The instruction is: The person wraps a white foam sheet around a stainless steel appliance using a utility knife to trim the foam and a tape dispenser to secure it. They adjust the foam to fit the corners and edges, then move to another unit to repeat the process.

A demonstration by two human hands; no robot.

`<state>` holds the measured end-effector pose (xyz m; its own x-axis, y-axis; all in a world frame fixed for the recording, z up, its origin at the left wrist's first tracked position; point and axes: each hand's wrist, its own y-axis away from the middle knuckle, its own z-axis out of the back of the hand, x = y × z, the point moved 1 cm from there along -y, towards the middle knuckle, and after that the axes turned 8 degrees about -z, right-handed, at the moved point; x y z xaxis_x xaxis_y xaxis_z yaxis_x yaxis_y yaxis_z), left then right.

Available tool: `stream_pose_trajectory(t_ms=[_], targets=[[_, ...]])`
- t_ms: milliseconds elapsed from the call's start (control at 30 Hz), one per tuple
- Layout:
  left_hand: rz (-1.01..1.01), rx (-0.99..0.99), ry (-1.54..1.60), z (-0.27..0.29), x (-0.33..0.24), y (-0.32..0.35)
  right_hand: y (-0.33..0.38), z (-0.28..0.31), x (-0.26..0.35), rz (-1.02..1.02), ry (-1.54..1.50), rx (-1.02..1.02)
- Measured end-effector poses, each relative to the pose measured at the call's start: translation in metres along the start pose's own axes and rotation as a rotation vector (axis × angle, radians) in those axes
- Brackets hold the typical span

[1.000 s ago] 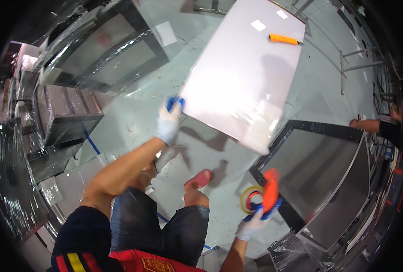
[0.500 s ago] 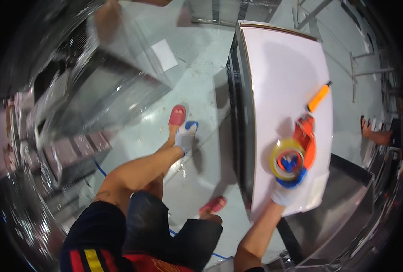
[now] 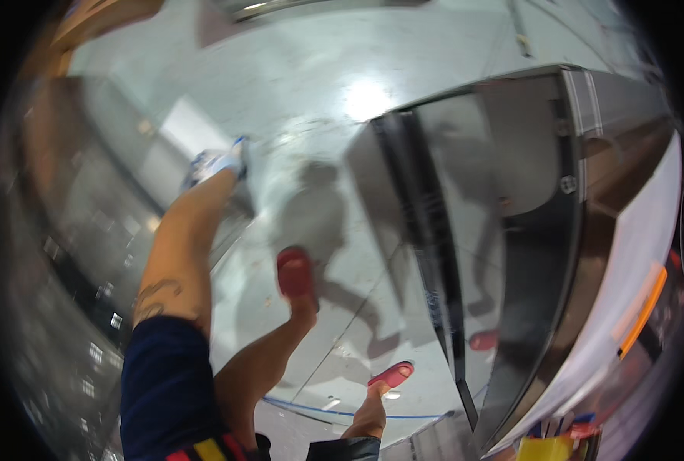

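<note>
1 gloved left hand (image 3: 213,164), empty

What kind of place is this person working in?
Probably a workshop or factory floor. A large shiny metal cabinet stands on a glossy pale floor, a flat white panel lies beside it, and the left hand wears a work glove.

left hand (image 3: 215,163) out left, metal panel (image 3: 503,230) right, sandals (image 3: 296,270) between
</note>
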<state>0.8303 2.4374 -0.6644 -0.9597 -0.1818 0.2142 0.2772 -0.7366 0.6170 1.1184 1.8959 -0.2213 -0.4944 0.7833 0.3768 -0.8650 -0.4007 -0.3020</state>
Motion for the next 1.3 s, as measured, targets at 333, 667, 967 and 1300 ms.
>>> stream_pose_trajectory(t_ms=[333,667,967,1300], targets=[[-0.542,-0.241,-0.261,-0.090,0.056,-0.090,0.014,0.041,0.014,-0.644,-1.180,-0.008],[-0.636,0.227,-0.160,-0.111,0.146,0.216,-0.055,0.028,-0.038,-0.686,-1.688,0.529],[-1.116,0.866,0.298,0.025,0.240,0.483,0.027,0.101,-0.029,-0.921,-2.072,0.283],[-1.468,1.083,-0.374,0.193,0.074,0.751,0.320,0.309,-0.084,-1.097,-1.476,-0.103]])
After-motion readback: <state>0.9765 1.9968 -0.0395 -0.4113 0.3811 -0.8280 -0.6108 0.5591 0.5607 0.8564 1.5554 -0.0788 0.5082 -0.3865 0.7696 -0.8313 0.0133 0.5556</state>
